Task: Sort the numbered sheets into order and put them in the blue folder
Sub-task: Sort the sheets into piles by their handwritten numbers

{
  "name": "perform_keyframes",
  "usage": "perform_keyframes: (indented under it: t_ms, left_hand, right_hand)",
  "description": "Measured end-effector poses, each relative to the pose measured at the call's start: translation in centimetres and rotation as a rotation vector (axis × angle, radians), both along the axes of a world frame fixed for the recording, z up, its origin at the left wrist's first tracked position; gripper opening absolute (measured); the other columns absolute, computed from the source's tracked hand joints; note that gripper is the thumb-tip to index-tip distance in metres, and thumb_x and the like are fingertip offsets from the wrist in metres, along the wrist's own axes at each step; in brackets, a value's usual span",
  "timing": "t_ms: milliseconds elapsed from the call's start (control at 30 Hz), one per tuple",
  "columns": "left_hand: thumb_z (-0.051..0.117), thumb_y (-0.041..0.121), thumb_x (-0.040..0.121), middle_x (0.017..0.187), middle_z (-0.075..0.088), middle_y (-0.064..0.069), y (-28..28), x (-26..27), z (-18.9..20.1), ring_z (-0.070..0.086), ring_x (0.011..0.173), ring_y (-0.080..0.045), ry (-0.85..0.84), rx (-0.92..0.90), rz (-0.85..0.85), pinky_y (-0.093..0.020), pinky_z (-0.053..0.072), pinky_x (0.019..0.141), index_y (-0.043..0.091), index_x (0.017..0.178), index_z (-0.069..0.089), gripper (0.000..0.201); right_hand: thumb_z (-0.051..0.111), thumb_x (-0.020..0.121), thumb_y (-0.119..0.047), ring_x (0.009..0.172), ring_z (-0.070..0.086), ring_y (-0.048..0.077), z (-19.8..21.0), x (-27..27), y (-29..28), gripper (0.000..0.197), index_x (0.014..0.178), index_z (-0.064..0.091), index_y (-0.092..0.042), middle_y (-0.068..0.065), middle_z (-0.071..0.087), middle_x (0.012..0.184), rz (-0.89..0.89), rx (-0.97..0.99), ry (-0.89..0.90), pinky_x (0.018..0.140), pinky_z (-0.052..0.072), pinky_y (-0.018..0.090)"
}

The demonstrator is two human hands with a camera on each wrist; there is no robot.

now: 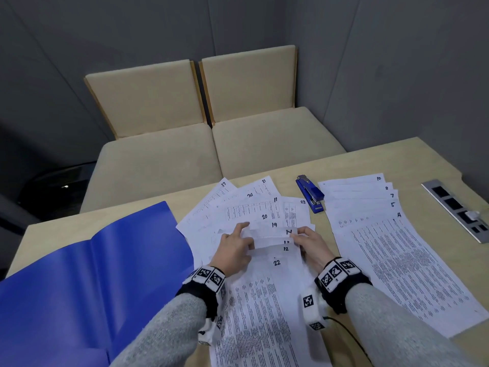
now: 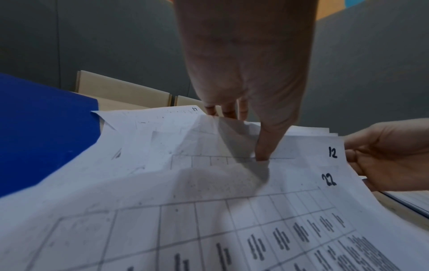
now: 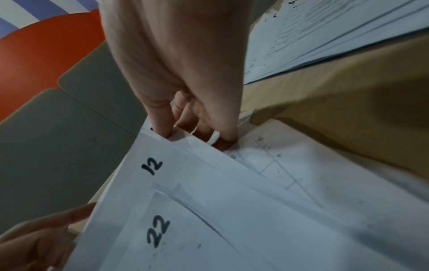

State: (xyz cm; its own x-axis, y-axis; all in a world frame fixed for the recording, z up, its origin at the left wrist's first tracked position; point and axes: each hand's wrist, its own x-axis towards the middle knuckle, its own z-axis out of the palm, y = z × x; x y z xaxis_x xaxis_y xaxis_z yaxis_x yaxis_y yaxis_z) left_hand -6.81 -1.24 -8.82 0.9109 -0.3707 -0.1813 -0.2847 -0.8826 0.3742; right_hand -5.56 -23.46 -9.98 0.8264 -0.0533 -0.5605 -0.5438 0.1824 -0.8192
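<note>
An open blue folder (image 1: pixel 92 274) lies at the left of the table. In the middle is a fanned pile of numbered sheets (image 1: pixel 251 205); sheet 22 (image 1: pixel 276 262) lies nearest me, with 12 (image 2: pixel 332 152) just beyond it. My left hand (image 1: pixel 244 234) is in the pile, thumb tucked under a raised sheet and fingers behind it. My right hand (image 1: pixel 299 235) pinches the right edges of the sheets near 14 and 13, thumb on top and fingers beneath (image 3: pixel 199 135). A second pile (image 1: pixel 397 260), with 4 in front and 10 at the back, lies to the right.
A blue stapler (image 1: pixel 311 193) stands between the two piles at the back. A metal socket panel (image 1: pixel 457 207) is set into the wooden table (image 1: pixel 370 160) at the far right. A beige bench (image 1: pixel 211 149) stands beyond the table's far edge.
</note>
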Motion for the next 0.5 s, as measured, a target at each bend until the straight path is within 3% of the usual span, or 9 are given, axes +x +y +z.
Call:
perform_keyframes:
  t_ms: [100,200,333,433,500]
  left_hand:
    - [0.063,0.019,0.082,0.143,0.032,-0.005,0.0,0.3,0.3,0.052,0.111,-0.023,0.040,0.019,0.012,-0.036,0.031,0.099,0.014,0.100,0.061,0.019]
    - [0.062,0.016,0.080,0.120,0.041,-0.003,-0.2,0.6,0.5,0.049,0.106,-0.021,0.050,0.011,0.026,-0.036,0.031,0.095,0.015,0.096,0.060,0.016]
    - [0.062,0.013,0.078,0.103,0.035,0.001,-0.4,0.7,0.3,0.044,0.105,-0.020,0.059,0.011,0.021,-0.036,0.031,0.090,0.015,0.091,0.058,0.013]
    - [0.062,0.013,0.078,0.105,0.037,-0.001,-0.4,0.7,0.0,0.045,0.103,-0.021,0.053,0.010,0.025,-0.035,0.031,0.088,0.014,0.089,0.059,0.012]
    - [0.061,0.013,0.079,0.108,0.039,-0.002,-0.5,0.6,0.0,0.045,0.103,-0.020,0.040,0.022,0.023,-0.034,0.031,0.087,0.014,0.090,0.059,0.012]
  right_hand:
    - [0.052,0.091,0.003,0.065,0.059,0.021,-0.2,-0.1,0.0,0.014,0.081,0.052,-0.008,0.012,0.060,0.076,-0.004,0.094,-0.002,0.062,0.050,0.030]
    - [0.052,0.093,0.000,0.067,0.060,0.020,0.3,-0.2,0.2,0.014,0.082,0.051,-0.009,0.010,0.060,0.077,-0.014,0.183,0.017,0.061,0.052,0.031]
    - [0.061,0.090,-0.019,0.086,0.061,0.025,0.1,-0.5,0.1,0.013,0.090,0.052,-0.010,0.012,0.063,0.091,-0.015,0.253,0.062,0.079,0.051,0.038]
    - [0.074,0.078,-0.035,0.102,0.065,0.027,-0.1,-1.2,-0.4,0.038,0.104,0.055,-0.014,0.009,0.069,0.109,0.134,0.142,0.083,0.085,0.051,0.039]
    - [0.078,0.074,-0.028,0.098,0.067,0.028,-0.3,-1.6,-0.5,0.042,0.106,0.054,-0.016,0.011,0.068,0.112,0.191,0.027,0.069,0.083,0.052,0.039]
